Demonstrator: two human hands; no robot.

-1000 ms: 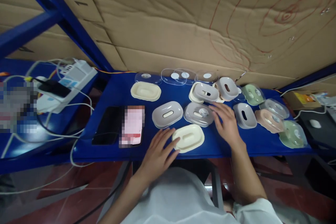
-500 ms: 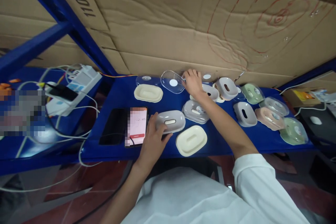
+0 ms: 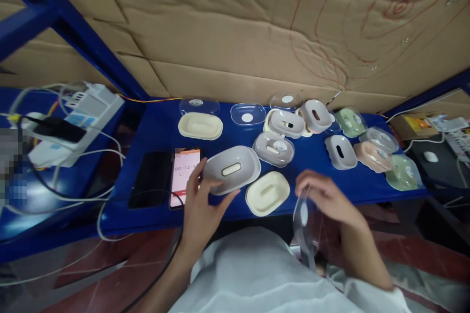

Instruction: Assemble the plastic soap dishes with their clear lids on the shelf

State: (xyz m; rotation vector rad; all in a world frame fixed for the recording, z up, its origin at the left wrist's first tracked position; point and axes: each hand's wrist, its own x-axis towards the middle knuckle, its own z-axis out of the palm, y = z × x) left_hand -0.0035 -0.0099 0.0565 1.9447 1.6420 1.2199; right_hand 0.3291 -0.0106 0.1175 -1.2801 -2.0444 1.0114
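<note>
My left hand [image 3: 207, 190] grips one end of a grey oval soap dish [image 3: 240, 176] with a slot in its floor, tilting it a little over the table. Pinched in my right hand [image 3: 323, 193] is a clear plastic lid [image 3: 304, 220] with a round white sticker; it hangs edge-on past the table's front edge, blurred by motion. Between my hands lies a cream oval tray [image 3: 267, 193]. Just behind it sits a grey soap dish under a clear lid [image 3: 273, 148].
A phone [image 3: 185, 176] showing a timer and a black slab [image 3: 150, 178] lie left. Along the back are another cream tray [image 3: 200, 125], a clear lid [image 3: 248, 114] and grey dishes [image 3: 287, 123]. Green [image 3: 404, 172] and pink [image 3: 373, 155] lidded dishes stand right. A power strip [image 3: 81, 127] is far left.
My right hand has come from the back of the table to the front right, now with a clear lid. My left hand has raised and tilted the grey dish.
</note>
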